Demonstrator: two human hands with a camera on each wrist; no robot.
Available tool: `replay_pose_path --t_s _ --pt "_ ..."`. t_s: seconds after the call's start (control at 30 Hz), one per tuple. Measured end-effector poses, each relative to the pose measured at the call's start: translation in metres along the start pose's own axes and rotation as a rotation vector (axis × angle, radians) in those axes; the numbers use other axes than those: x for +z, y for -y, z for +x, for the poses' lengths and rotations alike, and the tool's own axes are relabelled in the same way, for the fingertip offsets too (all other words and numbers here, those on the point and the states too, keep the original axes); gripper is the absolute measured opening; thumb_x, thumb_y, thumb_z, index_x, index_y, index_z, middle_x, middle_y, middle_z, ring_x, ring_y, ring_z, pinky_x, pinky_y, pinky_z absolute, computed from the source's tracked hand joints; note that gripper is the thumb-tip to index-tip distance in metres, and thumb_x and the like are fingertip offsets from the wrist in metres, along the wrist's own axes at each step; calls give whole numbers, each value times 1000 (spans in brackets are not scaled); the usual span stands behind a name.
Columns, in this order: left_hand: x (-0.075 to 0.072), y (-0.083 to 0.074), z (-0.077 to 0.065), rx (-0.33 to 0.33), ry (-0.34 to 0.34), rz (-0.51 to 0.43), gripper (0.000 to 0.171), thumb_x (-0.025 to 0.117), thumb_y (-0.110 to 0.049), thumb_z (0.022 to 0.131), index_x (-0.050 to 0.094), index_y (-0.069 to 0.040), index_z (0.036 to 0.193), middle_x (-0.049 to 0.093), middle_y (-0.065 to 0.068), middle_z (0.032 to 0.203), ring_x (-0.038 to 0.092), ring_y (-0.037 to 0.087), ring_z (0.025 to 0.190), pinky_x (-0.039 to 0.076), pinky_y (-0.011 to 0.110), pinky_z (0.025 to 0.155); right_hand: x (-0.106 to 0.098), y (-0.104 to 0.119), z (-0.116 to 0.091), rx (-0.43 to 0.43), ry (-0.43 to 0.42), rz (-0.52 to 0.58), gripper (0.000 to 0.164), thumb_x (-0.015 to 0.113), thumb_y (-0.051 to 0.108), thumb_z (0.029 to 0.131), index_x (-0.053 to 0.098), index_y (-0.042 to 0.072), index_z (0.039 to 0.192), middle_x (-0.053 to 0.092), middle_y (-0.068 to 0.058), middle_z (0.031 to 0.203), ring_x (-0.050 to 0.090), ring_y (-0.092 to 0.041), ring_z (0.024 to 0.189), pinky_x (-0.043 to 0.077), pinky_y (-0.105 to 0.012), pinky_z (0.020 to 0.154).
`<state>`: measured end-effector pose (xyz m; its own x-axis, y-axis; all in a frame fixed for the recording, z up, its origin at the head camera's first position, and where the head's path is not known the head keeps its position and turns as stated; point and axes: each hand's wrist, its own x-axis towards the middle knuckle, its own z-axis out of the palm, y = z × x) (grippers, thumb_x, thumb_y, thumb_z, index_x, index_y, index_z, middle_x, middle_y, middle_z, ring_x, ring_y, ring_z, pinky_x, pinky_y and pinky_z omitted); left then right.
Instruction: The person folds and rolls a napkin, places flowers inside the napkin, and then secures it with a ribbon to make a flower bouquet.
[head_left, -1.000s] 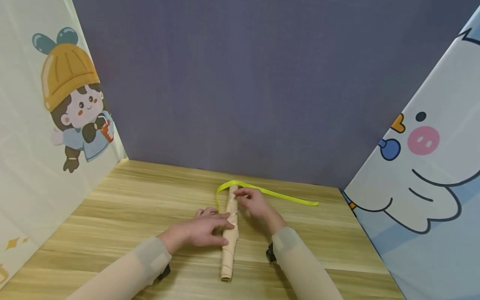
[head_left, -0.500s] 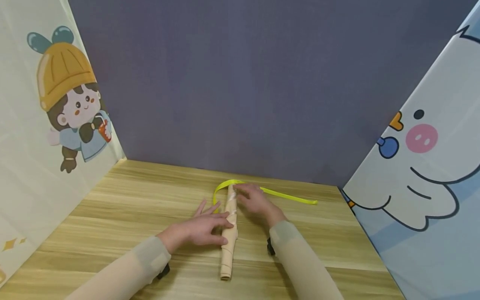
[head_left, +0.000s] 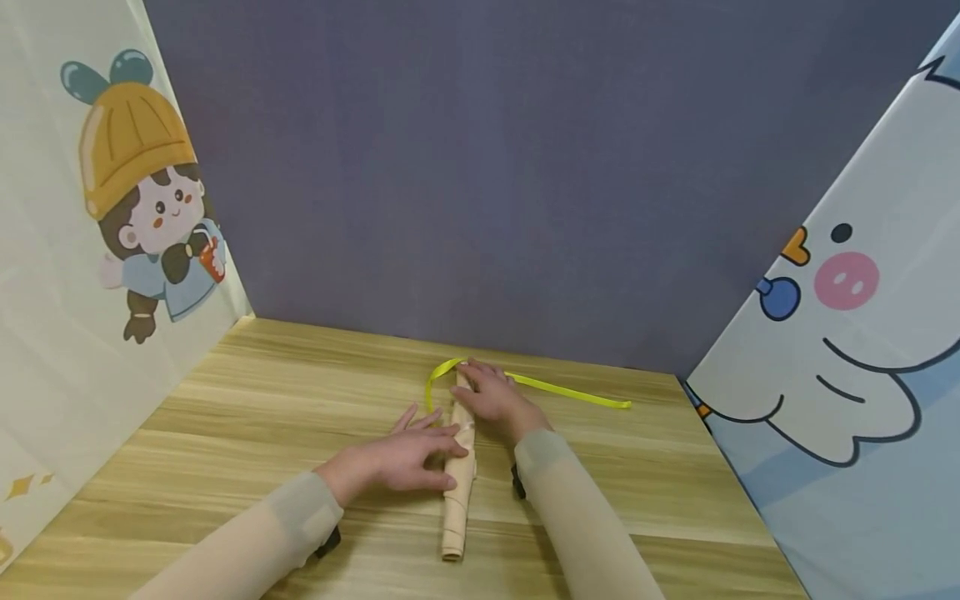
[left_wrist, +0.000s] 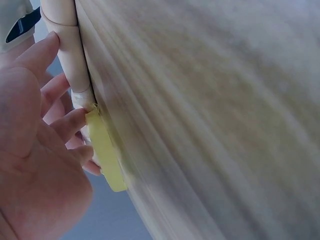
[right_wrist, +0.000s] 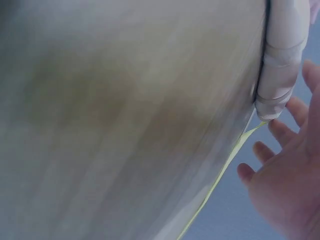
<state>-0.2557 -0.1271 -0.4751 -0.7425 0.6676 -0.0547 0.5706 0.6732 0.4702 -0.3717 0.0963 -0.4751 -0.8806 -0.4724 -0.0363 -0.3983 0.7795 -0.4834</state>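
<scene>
A beige roll of soft-looking sheet material (head_left: 458, 500) lies lengthwise on the wooden table, its near end showing coiled layers. From the left, my left hand (head_left: 401, 458) rests its thumb and index finger on the middle of the roll, with the other fingers spread. My right hand (head_left: 497, 396) lies over the far end, fingers fairly straight; in the right wrist view its fingertips (right_wrist: 281, 131) are right at the roll's tip. A yellow ribbon (head_left: 573, 392) loops past the far end. The left wrist view shows the ribbon (left_wrist: 106, 150) beside the left fingers.
Wood-grain tabletop (head_left: 300, 383) surrounds the roll. A dark blue-grey panel (head_left: 465, 167) stands along the back edge. White cartoon-printed panels rise on the left (head_left: 45, 250) and the right (head_left: 885, 183).
My right hand has moved farther along the roll to its far end and now covers it. My left hand has stayed on the middle, its outer fingers spreading wider.
</scene>
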Motion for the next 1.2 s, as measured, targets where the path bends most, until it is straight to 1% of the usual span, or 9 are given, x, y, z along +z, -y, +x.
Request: replay_pose_path --t_s 0.07,0.2,0.33,0.5,0.6,0.73,0.83,1.0,1.2 --pt "0 0 0 -1 3 -5 54 67 -57 105 65 -28 151 41 8 176 23 47 168 -4 70 134 0 0 1 7 -3 22 64 50 52 113 42 23 171 24 -10 183 17 -47 169 8 -74 133" --pt "0 -1 1 -11 0 -11 56 67 -58 105 65 -28 152 41 7 176 26 58 163 0 75 132 -3 -4 -5 31 -32 90 66 50 53 113 38 26 172 24 -9 184 16 -42 170 13 -72 134" --pt "0 -2 0 -40 -9 -17 56 68 -59 103 65 -30 151 40 5 177 23 67 159 -2 80 129 -10 -13 -14 44 -71 107 69 52 55 113 38 23 172 27 -12 182 19 -40 170 17 -71 133" --pt "-1 -3 -2 -56 -13 -12 55 69 -60 103 66 -32 150 41 3 177 16 55 167 -6 79 129 -17 -31 -24 22 -70 50 69 54 49 114 37 15 172 29 -19 180 26 -45 167 23 -69 133" --pt "-1 -2 -1 -35 -13 -9 54 69 -58 103 66 -30 150 43 5 176 17 49 169 -2 77 131 -21 -43 -30 16 -49 3 69 54 46 114 36 12 172 31 -20 179 29 -44 166 25 -65 133" --pt "-2 -2 -2 -4 -9 -11 55 70 -56 104 66 -26 150 43 11 175 22 50 167 7 76 132 -26 -55 -38 58 5 -65 71 53 48 114 35 10 172 31 -20 180 28 -43 167 26 -61 135" --pt "-2 -3 -2 10 -3 -18 56 70 -54 104 66 -24 151 42 13 175 23 51 166 11 74 132 -28 -62 -43 115 55 -104 74 52 52 114 35 10 172 27 -19 181 26 -43 168 23 -64 135" --pt "-1 -1 -2 18 2 -31 57 69 -54 105 64 -23 152 40 13 176 23 51 166 13 72 132 -31 -65 -52 164 112 -130 79 52 60 111 34 14 173 21 -15 184 20 -42 170 16 -69 134" --pt "0 -1 -1 38 -8 -11 56 68 -54 105 64 -24 152 41 13 176 25 52 165 15 72 131 -33 -66 -59 191 138 -153 83 53 64 110 34 15 173 22 -17 183 21 -45 168 16 -73 132"
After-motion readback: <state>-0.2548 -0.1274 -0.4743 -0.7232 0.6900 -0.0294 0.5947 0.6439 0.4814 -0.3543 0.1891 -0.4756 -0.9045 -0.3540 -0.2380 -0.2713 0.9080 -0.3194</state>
